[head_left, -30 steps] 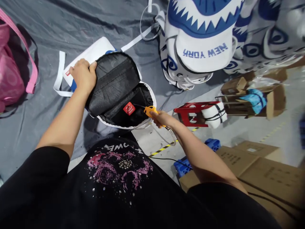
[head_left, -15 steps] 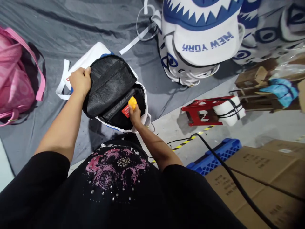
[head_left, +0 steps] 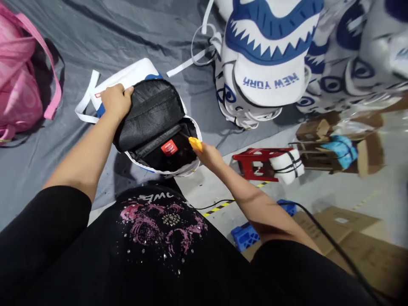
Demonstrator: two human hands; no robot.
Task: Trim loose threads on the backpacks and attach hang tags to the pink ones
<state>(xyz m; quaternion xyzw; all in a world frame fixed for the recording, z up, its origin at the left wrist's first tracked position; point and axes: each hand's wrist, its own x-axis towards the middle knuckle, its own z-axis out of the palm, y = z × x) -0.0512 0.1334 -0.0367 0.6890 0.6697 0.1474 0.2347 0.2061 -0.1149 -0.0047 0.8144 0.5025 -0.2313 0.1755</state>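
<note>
- Okay, feed shows an open white bag (head_left: 140,70) on grey cloth (head_left: 95,42); red label (head_left: 168,147) inside, print too small for me.
- My left hand (head_left: 116,101): fingers pinching its flap (head_left: 151,108).
- My right hand (head_left: 209,155): fingers wrapped on a yellow tool (head_left: 195,144) at the rim.
- Upside-down "NEW YORK" on the toothed backpack (head_left: 270,83), image right.

A warehouse or factory floor: white-and-blue backpacks (head_left: 267,76) of matching shark-mouth design stand clustered on grey sheeting (head_left: 153,38); cardboard cartons (head_left: 366,250) sit near a blue plastic pallet (head_left: 245,236), and yellow-and-black hazard tape (head_left: 219,208) marks the pale, hard floor (head_left: 338,191).
</note>
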